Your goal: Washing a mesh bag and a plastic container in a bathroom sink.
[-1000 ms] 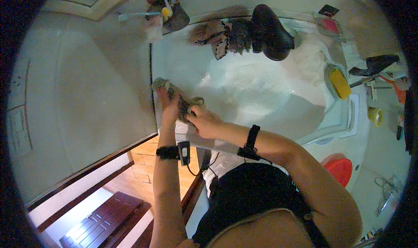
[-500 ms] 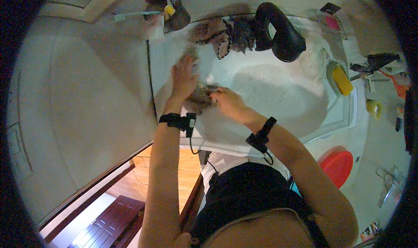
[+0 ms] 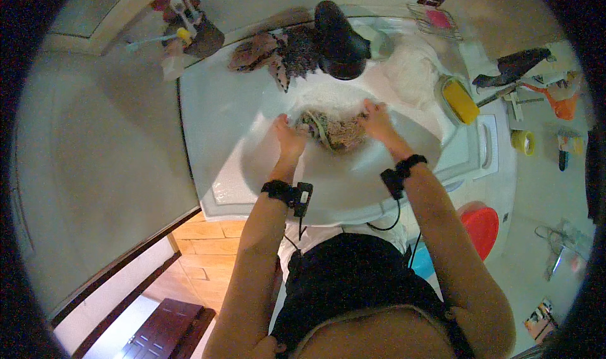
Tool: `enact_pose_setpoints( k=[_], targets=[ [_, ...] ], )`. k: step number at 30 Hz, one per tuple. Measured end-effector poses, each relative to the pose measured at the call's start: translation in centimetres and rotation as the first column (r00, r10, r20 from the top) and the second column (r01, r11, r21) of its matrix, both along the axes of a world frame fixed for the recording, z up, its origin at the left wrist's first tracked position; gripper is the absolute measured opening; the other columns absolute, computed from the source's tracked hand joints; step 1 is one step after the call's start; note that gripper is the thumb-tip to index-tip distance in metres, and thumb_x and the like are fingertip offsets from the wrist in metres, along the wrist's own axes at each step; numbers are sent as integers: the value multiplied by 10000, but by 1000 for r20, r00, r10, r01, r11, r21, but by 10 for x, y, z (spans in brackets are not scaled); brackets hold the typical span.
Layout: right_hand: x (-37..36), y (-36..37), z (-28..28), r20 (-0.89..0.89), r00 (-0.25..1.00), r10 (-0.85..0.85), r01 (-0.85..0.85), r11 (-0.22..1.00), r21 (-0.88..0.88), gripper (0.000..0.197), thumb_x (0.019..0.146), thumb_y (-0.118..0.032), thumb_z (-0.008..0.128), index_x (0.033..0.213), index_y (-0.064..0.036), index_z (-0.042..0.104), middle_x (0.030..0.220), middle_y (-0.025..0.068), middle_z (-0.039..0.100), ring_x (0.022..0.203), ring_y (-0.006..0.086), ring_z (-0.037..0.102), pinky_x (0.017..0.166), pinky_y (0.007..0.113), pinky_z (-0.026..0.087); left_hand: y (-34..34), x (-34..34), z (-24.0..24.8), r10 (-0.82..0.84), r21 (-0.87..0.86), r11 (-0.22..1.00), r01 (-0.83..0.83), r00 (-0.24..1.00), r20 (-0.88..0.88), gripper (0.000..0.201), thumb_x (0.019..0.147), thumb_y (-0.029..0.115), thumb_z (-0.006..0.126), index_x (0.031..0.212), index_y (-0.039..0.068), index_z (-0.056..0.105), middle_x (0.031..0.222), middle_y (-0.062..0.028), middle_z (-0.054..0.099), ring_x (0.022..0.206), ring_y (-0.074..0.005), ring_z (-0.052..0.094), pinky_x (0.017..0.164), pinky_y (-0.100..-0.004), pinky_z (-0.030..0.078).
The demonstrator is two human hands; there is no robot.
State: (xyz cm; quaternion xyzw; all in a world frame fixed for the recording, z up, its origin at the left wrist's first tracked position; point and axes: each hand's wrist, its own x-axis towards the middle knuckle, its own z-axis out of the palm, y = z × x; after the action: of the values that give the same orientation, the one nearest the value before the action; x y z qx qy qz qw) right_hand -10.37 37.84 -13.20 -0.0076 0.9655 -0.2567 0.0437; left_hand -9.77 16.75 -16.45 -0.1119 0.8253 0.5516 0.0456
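Note:
A wet, bunched cloth with a brown and grey pattern (image 3: pixel 341 134) is low in the white sink basin (image 3: pixel 252 160), its edges smeared by motion. My left hand (image 3: pixel 290 139) is at its left end, fingers curled and closed on the fabric. At the opposite end my right hand (image 3: pixel 379 122) pinches the cloth with bent fingers. A pale band runs across the cloth near its left part. Whitish suds or water (image 3: pixel 334 97) lie in the basin behind it. Each wrist wears a black strap with a small cabled box.
Behind the basin stand a black faucet (image 3: pixel 341 40) and a dark patterned garment heap (image 3: pixel 271 53). A white cloth (image 3: pixel 410 72) and a yellow soap bar in a dish (image 3: pixel 461 100) lie to the right. Toothbrushes in a cup (image 3: pixel 201 36) stand back left; a red basin (image 3: pixel 480 229) is lower right.
My hands and the cloth have moved right, from the basin's left side toward its middle. My left hand has come down to the cloth's end. The view has shifted.

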Motion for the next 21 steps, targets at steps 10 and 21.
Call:
enact_pose_setpoints(
  k=[10,21],
  targets=[
    [9,0,1,114,992,-60,16,937,349,523,663,-284,637,1064,-1,456,1042,153,489,839,263,519,739,375,403,39,-4,24,-124,169,983,64,919,375,362,805,305,444,1052,41,449,932,-104,557,889,-254,522,784,-427,393],
    [0,-44,70,174,984,-26,70,965,-252,302,740,-297,483,872,-36,561,768,167,578,718,309,565,619,386,449,63,-1,68,-411,909,240,-341,813,413,345,845,303,391,1084,63,460,1001,-84,529,871,-225,528,736,-372,444]
  ],
)
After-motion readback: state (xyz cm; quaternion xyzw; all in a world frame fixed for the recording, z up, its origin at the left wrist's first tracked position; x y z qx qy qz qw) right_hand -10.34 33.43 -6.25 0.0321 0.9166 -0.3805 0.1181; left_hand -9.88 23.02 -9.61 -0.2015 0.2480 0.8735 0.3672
